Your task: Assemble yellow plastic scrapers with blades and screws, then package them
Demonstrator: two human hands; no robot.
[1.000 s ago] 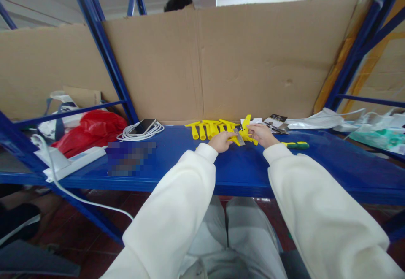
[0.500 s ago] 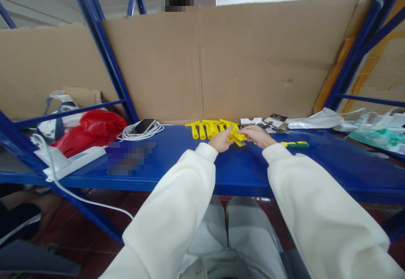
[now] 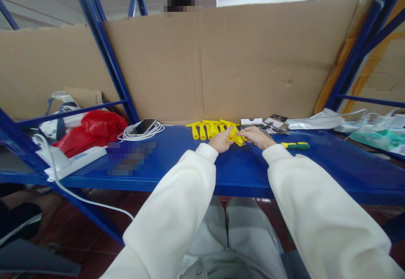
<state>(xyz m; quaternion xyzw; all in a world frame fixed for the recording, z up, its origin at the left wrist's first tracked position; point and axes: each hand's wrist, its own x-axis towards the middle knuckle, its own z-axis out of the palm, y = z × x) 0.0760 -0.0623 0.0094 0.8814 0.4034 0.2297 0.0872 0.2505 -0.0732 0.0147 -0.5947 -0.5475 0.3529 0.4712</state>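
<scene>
Yellow plastic part (image 3: 236, 138) is sitting at the person's twelve o'clock, left hand (image 3: 220, 141) gripping it, apparently for steadiness, right hand's (image 3: 258, 137) fingertips pinching it; T-shaped yellow handles (image 3: 202, 132) are lying close by, toward ten o'clock.

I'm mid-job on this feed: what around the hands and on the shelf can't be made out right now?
All in the head view:
- Yellow piece: partly covered by the fingers of the left hand and right hand; its detail is too small.
- Green-and-yellow handle: its left end runs behind the right sleeve.
- Printed cards: text too small to read.
- Red plastic bag: any contents hidden by its folds.
</scene>
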